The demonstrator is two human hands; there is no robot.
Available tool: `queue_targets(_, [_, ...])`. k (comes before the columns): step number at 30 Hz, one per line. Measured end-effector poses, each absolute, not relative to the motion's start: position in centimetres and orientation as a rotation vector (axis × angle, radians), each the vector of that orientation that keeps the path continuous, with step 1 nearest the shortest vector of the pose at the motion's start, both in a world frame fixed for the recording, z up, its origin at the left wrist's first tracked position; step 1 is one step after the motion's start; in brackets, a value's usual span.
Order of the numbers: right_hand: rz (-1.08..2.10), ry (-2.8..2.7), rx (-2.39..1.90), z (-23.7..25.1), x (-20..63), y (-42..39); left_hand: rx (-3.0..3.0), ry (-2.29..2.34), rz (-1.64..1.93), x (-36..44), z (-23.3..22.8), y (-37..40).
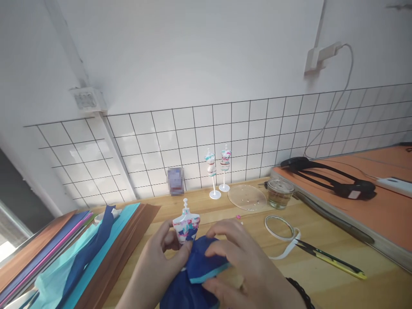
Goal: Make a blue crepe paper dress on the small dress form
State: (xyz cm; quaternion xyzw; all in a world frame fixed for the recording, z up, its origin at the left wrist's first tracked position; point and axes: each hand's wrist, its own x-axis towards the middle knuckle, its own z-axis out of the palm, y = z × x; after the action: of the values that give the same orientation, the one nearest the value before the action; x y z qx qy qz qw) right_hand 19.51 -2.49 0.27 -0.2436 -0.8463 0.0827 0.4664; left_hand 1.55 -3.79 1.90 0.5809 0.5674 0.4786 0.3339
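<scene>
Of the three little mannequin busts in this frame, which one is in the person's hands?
The nearest bust, held by the left hand against dark blue paper under the right hand. The other two busts stand untouched on stems by the tiled wall.

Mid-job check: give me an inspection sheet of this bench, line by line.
Surface: wooden table; raised orange board at right.
Job's things: small mannequin bust and dark blue crepe paper, held together.
Clutter: crepe paper stack at left; two dressed mannequins by the wall; clear disc; glass jar; white tape loop; yellow-handled scissors.
Grippers: left hand pinches the bust's base; right hand presses the paper.
Cables: white cable from the wall socket; black strap on the board.
Surroundings: tiled wall.
</scene>
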Motion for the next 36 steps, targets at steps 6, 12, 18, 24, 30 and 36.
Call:
queue_targets(6, [-0.244,-2.146,-0.402,-0.6,18.3,-2.3,1.497,1.432,1.269,1.6,1.5,-3.5])
queue_targets(12, [-0.369,-2.113,-0.420,-1.2,17.6,-2.9,1.461,1.428,1.259,1.4,1.2,-3.3])
queue_targets(18, [-0.447,-2.141,-0.361,-1.5,17.3,-3.0,1.402,1.377,1.262,1.1,1.2,-3.2])
queue_targets(24, [-0.394,-2.106,-0.399,-1.7,17.4,-3.4,1.437,1.310,1.219,0.6,0.9,-3.0])
queue_targets(30, [-0.374,-2.181,-0.344,-1.9,17.1,-2.8,1.449,1.286,1.216,0.2,0.4,-2.6])
queue_targets(36, [0.163,-2.002,-0.463,-0.9,18.9,-2.4,1.543,1.226,1.169,-0.3,0.6,-2.7])
